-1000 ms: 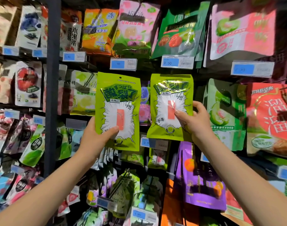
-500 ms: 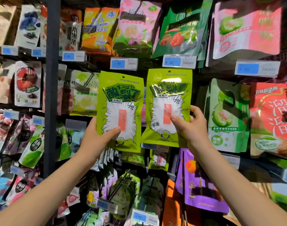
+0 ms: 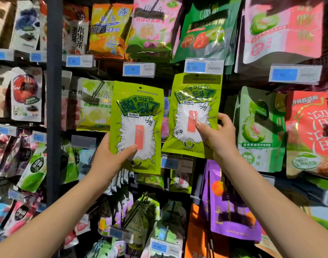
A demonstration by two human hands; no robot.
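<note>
The left hand (image 3: 111, 155) grips one lime packet (image 3: 137, 127) before the rack (image 3: 54, 108); the right hand (image 3: 219, 135) pinches its twin (image 3: 193, 101), just under the 9.50 tag (image 3: 204, 66). Likely hanging it: next, thread its hole onto the peg.

Both lime-green snack pouches, the left pouch (image 3: 137, 125) and the right pouch (image 3: 194, 116), are glossy plastic film catching glare; the price tag (image 3: 204, 66) looks like paper in clear plastic.

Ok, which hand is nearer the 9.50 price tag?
Right. The right hand holds a green packet just below the 9.50 price tag; the left hand holds a second green packet lower and farther left.
</note>
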